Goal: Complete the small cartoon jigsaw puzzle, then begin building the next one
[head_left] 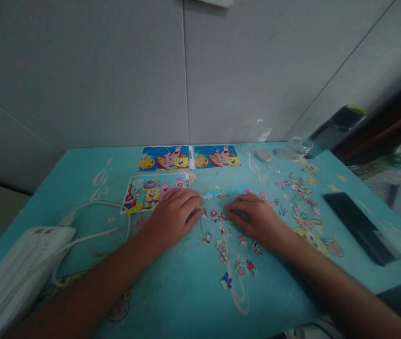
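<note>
**Both hands flat among loose puzzle pieces**

I see my left hand palm down, fingers loosely spread, holding nothing, fingertips at the near right corner of the puzzle card. My right hand lies palm down too, fingers curled over small pieces; I cannot tell whether it grips one. Scattered puzzle pieces lie between and near the hands on the blue table. More pieces sit far right. Two picture cards lie far centre. White power strip near left, dark phone right.

Scuffed matt turquoise table, glossy card pictures, clear plastic cup
</note>
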{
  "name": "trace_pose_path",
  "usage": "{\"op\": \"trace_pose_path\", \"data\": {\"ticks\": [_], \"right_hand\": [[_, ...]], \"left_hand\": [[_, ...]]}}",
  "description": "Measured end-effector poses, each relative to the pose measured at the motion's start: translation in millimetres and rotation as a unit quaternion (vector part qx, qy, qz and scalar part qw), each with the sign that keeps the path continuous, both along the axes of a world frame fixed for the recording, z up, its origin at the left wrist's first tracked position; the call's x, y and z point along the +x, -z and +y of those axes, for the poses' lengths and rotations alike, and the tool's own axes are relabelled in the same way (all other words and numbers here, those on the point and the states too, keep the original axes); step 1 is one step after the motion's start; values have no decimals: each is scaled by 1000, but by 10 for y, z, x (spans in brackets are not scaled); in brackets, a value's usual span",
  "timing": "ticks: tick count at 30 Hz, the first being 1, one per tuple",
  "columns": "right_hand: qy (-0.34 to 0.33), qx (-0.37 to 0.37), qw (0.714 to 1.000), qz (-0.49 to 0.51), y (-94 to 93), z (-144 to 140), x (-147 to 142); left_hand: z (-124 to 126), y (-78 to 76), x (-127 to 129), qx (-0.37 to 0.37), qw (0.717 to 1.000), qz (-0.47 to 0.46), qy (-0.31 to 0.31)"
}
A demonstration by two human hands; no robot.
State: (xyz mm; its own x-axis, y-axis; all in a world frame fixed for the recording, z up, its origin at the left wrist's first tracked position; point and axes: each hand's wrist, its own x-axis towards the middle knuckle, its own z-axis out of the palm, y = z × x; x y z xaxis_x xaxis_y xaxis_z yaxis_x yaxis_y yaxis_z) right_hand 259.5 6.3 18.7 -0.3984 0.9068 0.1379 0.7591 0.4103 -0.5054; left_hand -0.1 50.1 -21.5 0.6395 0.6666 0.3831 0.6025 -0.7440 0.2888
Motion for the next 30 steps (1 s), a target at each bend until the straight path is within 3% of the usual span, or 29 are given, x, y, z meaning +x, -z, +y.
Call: {"op": "trace_pose_path", "data": {"ticks": [11, 20, 26, 30], "right_hand": [[-34, -11, 999, -18, 65, -22, -35], [24, -41, 999, 18, 42, 11, -13], [82, -60, 995, -7, 28, 16, -16], [84, -65, 994, -38, 14, 16, 5]], "left_hand": [[7, -1, 3, 3, 1000, 1, -1], [7, 8, 0, 0, 1000, 0, 4], [7, 10, 8, 4, 1000, 5, -3], [3, -3, 6, 9, 1000, 4, -3]]}}
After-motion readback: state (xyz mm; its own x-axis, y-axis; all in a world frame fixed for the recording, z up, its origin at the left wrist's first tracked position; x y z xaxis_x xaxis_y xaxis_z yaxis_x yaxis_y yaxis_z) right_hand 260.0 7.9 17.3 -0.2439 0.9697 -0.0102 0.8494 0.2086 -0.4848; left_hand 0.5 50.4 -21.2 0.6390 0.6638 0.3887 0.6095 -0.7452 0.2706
